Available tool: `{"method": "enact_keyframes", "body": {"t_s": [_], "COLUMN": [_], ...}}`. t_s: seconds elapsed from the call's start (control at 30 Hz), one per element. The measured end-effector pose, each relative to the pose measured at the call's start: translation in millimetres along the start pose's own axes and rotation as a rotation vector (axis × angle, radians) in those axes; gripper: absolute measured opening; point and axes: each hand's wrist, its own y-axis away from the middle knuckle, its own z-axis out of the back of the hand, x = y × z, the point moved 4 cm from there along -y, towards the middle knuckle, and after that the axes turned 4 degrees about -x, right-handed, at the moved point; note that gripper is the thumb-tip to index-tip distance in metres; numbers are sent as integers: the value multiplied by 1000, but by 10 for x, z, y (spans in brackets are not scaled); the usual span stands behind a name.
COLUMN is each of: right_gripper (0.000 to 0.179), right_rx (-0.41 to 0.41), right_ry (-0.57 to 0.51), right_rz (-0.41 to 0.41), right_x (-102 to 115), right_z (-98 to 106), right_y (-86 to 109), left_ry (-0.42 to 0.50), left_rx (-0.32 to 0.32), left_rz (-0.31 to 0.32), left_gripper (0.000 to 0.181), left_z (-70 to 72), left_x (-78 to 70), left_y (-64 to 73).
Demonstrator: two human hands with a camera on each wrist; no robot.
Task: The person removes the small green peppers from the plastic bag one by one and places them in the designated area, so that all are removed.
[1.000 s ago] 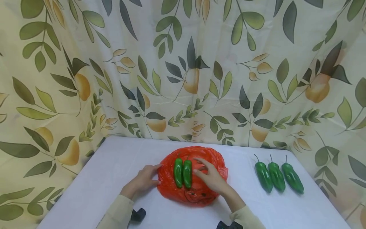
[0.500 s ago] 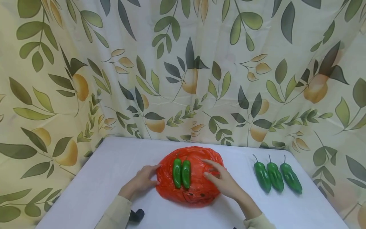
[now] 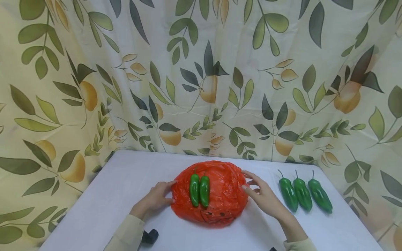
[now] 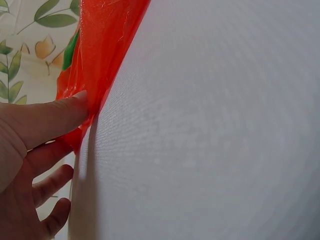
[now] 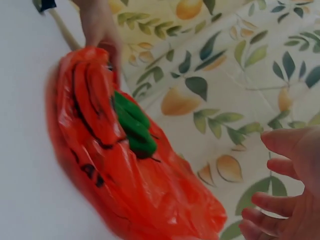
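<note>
A red plastic bag [image 3: 227, 195] with black printed marks lies on the white table, puffed up and crumpled. Two green peppers [image 3: 204, 191] rest side by side on its top, left of the middle, stems pointing away. My left hand [image 3: 157, 196] pinches the bag's left edge; the left wrist view shows thumb [image 4: 65, 112] and forefinger at the red plastic, with the other fingers loosely bent below. Beside the bag's right edge is my right hand [image 3: 262, 195], fingers spread and holding nothing. In the right wrist view, a gap shows between this hand [image 5: 295, 185] and the bag [image 5: 170, 200].
Three more green peppers [image 3: 303, 195] lie in a row on the right part of the white table [image 3: 138, 167]. Behind the table hangs a curtain [image 3: 201, 87] printed with leaves and fruit. A small black object [image 3: 150, 236] shows by the left sleeve [image 3: 127, 232].
My right hand has moved right, from over the bag near the two peppers to the bag's right edge. The left hand and the peppers have stayed in place.
</note>
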Motion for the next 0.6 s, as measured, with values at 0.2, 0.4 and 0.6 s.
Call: {"method": "enact_keyframes", "body": {"t_s": [0.2, 0.4, 0.6], "right_gripper": [55, 59, 65], "right_rx": [-42, -59, -69], "right_ry": [22, 49, 101], "right_rz": [-2, -53, -112], "right_x": [-108, -264, -466], "right_z": [245, 442, 620], "right_y": [33, 28, 26], "left_ry": [-5, -3, -15], "left_rx": [0, -4, -11], "left_rz": [-3, 20, -1], "left_gripper": [76, 75, 76], "left_z": [-14, -1, -3], "left_x": [-37, -22, -16], "left_y": [3, 12, 3]}}
